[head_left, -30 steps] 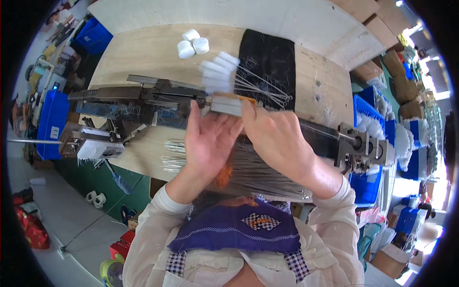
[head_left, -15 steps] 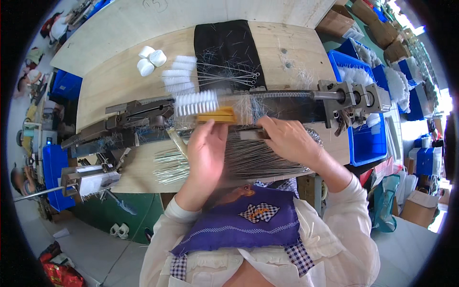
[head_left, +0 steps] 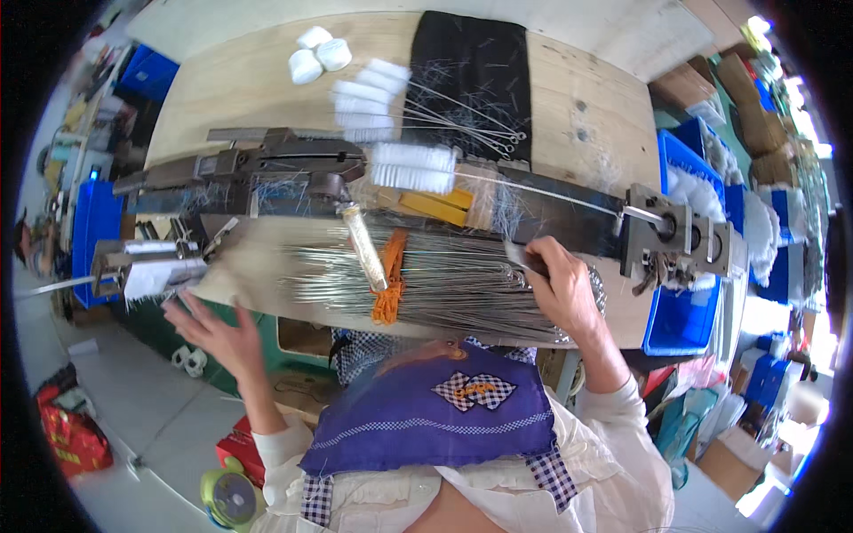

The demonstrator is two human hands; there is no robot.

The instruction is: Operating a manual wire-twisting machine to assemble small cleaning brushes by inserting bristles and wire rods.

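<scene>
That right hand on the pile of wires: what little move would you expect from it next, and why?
Probably it lifts one wire free. The right hand pinches at the end of the wire bundle tied with an orange band, beside the machine that already holds a finished white brush. The left hand is open, off the bench by the machine's left end.

Head view — looks steeply down, close over the workbench.

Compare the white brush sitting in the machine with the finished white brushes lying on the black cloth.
The brush in the machine lies alone, its wire stretched right to the clamp; the brushes on the cloth lie stacked, loose wires fanning free. Both have white bristles on thin wire stems.
</scene>
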